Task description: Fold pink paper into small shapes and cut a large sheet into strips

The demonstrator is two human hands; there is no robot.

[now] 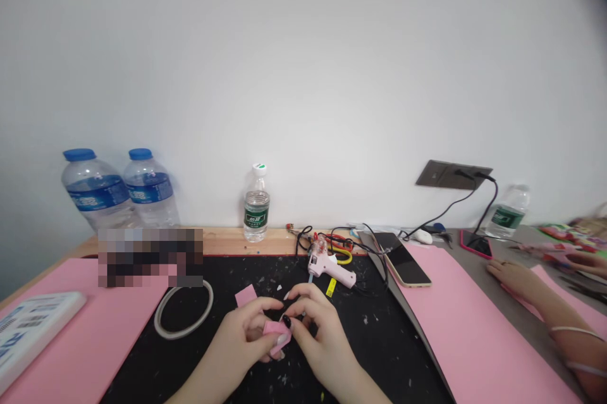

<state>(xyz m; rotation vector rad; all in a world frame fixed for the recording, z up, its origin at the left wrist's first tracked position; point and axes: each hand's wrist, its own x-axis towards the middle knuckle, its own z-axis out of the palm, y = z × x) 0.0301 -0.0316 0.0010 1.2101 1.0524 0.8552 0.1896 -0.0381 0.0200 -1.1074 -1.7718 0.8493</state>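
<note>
- Fingers of the left hand [237, 334] pinch a folded pink strip [271, 327], thumb pressed on its near face.
- Thumb and fingertips of the right hand [328, 328] curl in at the strip's right edge; with the fingers overlapping, I can't tell if they grip it or merely touch.
- One end of the strip shows beyond the left forefinger, above the black mat [379, 341].
- Just past the right hand lies a pale pink glue gun [334, 270].
- Left of the left hand, a white ring [159, 320] lies flat.
- Behind, a small water bottle [257, 208] stands near the wall.
</note>
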